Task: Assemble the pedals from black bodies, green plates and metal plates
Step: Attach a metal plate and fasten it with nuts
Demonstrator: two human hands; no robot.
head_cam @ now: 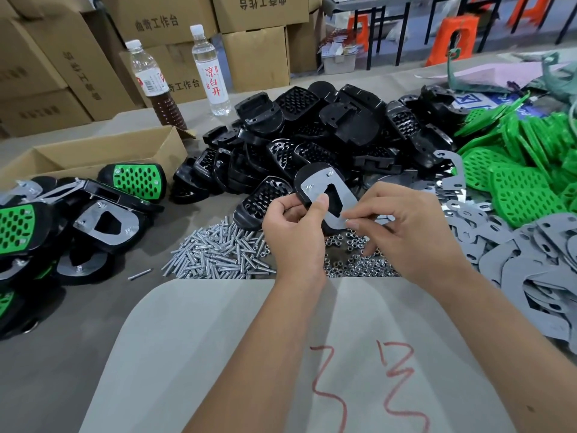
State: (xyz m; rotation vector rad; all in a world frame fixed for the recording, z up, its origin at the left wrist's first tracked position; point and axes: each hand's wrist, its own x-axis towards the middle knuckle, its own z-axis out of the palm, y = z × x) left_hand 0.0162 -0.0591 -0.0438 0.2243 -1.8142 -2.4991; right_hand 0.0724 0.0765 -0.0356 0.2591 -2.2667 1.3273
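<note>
Two hands grip one oval black pedal (pixel 315 195): left (pixel 293 226) clasping, right (pixel 402 226) pinching its shiny metal plate (pixel 340 201)

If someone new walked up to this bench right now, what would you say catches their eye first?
Probably the half-built pedal held up at centre, gripped by the left hand while the right hand pinches at its metal plate's lower edge. Next, the bright green plates heaped at far right, beside the big pile of black bodies behind the hands. Finished pedals lie at left.
</note>
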